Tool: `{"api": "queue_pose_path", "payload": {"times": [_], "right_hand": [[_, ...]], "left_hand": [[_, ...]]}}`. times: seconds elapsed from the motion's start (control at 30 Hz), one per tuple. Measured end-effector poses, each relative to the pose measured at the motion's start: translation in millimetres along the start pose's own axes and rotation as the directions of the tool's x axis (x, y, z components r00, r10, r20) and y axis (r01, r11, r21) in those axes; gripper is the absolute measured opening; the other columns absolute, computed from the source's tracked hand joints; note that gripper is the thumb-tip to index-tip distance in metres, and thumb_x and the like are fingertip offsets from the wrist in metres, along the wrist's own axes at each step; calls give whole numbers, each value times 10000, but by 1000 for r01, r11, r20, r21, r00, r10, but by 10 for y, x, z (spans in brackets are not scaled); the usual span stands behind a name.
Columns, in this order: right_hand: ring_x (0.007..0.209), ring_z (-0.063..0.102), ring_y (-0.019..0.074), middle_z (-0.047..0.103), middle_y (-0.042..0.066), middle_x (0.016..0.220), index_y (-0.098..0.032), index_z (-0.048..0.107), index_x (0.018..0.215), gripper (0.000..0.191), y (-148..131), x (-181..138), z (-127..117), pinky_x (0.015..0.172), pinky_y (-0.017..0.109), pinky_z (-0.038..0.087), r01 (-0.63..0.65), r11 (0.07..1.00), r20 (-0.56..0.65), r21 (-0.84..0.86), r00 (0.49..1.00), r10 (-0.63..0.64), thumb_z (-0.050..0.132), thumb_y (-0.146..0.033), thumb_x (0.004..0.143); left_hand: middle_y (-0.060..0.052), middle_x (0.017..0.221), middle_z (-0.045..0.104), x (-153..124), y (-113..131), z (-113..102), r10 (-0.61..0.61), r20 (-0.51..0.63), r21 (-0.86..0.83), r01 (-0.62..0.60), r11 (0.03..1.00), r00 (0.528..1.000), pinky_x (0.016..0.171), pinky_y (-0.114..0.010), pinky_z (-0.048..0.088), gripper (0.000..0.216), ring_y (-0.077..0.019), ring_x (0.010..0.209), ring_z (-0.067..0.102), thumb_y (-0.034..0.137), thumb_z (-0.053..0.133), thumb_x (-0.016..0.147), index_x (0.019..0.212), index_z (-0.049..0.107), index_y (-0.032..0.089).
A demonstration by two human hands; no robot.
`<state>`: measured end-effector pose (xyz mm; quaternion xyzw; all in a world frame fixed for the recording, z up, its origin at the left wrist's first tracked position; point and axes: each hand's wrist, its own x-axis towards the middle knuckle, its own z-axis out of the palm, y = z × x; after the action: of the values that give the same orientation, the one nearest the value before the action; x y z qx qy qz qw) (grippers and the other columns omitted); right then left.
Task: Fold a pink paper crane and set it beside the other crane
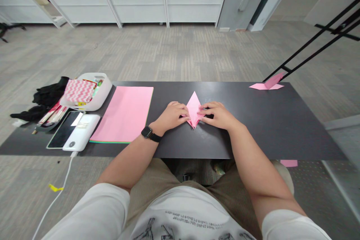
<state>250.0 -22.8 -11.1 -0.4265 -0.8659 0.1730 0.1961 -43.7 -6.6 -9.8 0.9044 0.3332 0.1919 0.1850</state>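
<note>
A pink sheet of origami paper (pixel 194 105), folded into a narrow diamond, lies on the dark table in front of me. Its top point faces away from me, and small folds show near its lower tip. My left hand (pixel 174 115) grips the paper's left edge, fingers bent and pressed together. On the opposite side, my right hand (pixel 218 115) has its fingertips and thumb closed on the right edge. The fingertips partly cover both side corners.
A stack of pink paper (pixel 123 114) lies to the left. Beyond it are a white basket (pixel 105 92), a phone (pixel 64 129) and a corded white power bank (pixel 81 132). A folded pink paper bird (pixel 268 83) rests at the far right, near a black metal frame (pixel 306 41).
</note>
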Motion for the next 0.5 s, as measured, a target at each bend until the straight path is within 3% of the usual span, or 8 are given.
{"api": "queue_pose_path", "payload": {"times": [0.3, 0.5], "right_hand": [[1187, 725, 290, 814, 21, 1280, -415, 877, 1076, 198, 30, 15, -7, 1111, 557, 453, 13, 1000, -10, 21, 1000, -13, 685, -390, 1032], [1106, 742, 272, 830, 42, 1178, -361, 876, 1044, 226, 3, 64, -35, 1038, 493, 504, 17, 999, -88, 52, 996, -12, 654, -402, 1054]], "left_hand": [[-36, 1105, 776, 28, 20, 5, -40, 13, -28, 41, 999, 999, 1118, -441, 397, 194, -231, 1096, 675, 385, 671, 1043, 956, 773, 245], [-31, 1101, 763, 26, 39, 6, -40, -39, -89, 37, 995, 998, 1071, -405, 439, 177, -211, 1073, 683, 381, 657, 1051, 1001, 736, 231]]}}
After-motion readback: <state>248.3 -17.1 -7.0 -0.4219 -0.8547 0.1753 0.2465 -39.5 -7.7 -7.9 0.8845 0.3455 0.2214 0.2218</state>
